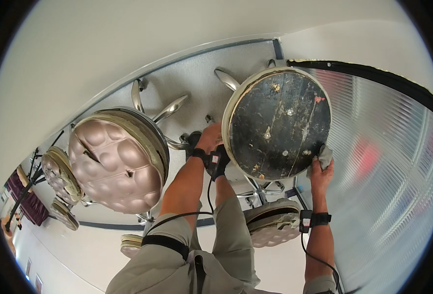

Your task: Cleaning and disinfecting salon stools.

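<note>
A round stool seat (280,121) with a worn black board face lies before me, a pale padded rim around it. Glue-like flecks, several pale round spots and a red mark show on the board. At its left edge is my left hand (209,136), gripping the rim with its fingers partly hidden. My right hand (321,174) pinches a grey cloth-like piece (325,156) against the lower right edge. Chrome legs (226,79) show beyond the seat. To the left stands another stool with a split, tufted pink seat cover (117,161).
More worn stools stand around: one with a torn seat (275,224) below right, a smaller one (60,174) far left. A ribbed translucent panel (381,165) rises close on the right. A pale wall (146,40) runs behind. Cables (179,214) hang from my wrist devices.
</note>
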`<state>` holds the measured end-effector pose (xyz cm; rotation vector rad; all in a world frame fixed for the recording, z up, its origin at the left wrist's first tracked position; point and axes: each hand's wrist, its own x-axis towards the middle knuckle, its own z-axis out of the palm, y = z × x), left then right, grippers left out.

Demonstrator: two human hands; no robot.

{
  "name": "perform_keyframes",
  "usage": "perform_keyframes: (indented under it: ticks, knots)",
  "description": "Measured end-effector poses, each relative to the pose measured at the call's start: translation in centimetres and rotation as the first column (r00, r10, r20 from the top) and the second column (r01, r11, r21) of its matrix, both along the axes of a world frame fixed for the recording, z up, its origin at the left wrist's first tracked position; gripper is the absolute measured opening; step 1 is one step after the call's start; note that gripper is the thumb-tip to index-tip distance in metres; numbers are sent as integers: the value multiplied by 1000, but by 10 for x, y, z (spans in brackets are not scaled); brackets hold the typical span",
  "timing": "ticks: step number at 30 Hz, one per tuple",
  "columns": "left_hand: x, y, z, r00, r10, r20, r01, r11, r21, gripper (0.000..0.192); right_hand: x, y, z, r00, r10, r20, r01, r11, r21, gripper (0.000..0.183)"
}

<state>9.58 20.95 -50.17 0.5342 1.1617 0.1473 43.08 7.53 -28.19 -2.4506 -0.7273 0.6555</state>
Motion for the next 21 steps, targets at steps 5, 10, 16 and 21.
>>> perform_keyframes:
  ticks: [5, 10, 16, 21]
  knots:
    - [9, 13, -48, 988, -143, -55, 143, 990, -6, 50, 6, 3, 8, 999, -47, -3, 47, 999, -27, 33]
    - [-9, 41, -104, 997, -79, 0, 79, 997, 24, 57, -15, 22, 7, 984, -99, -147, 95, 995, -30, 31]
    - [38, 72, -121, 928, 309, 207, -245, 927, -284, 62, -2, 3, 13, 999, -37, -39, 33, 996, -81, 35]
    - [47, 84, -141, 954, 219, 202, -158, 947, -281, 67, -8, 6, 3, 997, -63, -53, 57, 993, -102, 38]
